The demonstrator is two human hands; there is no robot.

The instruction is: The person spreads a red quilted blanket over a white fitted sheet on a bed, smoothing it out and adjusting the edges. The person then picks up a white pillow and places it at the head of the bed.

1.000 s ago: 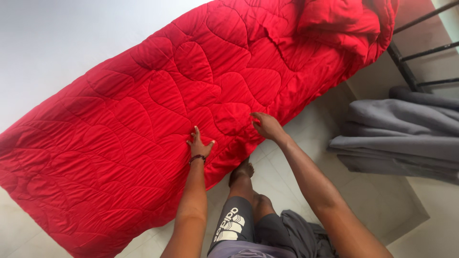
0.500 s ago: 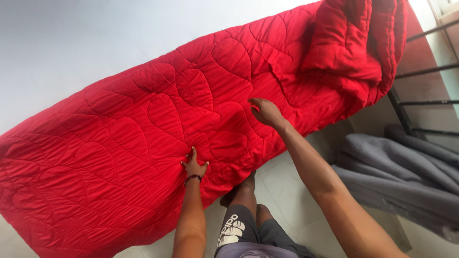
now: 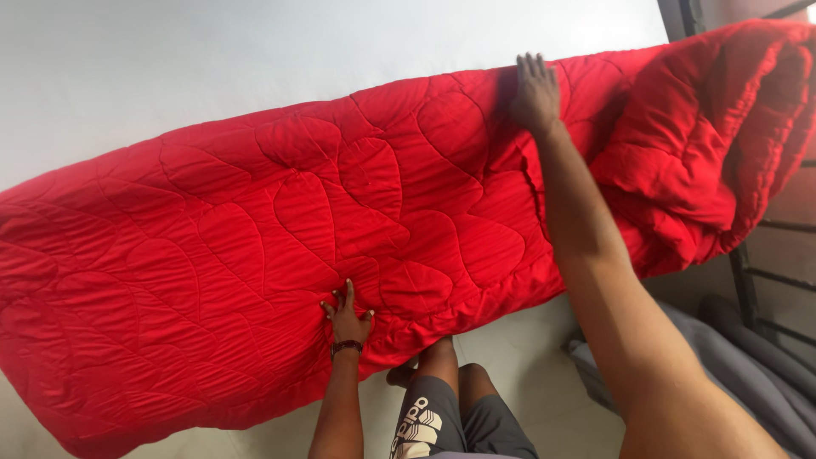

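Observation:
A red quilted comforter (image 3: pixel 255 229) lies spread long across the floor, its right end bunched into a thick fold (image 3: pixel 714 136). My left hand (image 3: pixel 346 316) rests flat on the quilt near its front edge, fingers spread, a dark band on the wrist. My right hand (image 3: pixel 535 89) reaches far across and presses flat on the quilt's far edge, fingers apart. Neither hand grips any fabric. My knee and foot (image 3: pixel 438 365) sit at the quilt's front edge.
A pale wall (image 3: pixel 255 59) runs behind the quilt. Grey folded blankets (image 3: pixel 748 374) lie on the tiled floor at the lower right. A dark metal frame (image 3: pixel 752 280) stands at the right edge.
My right hand has slid from the quilt's middle up to its far edge. The left hand has stayed in place. The view has shifted to the left and up.

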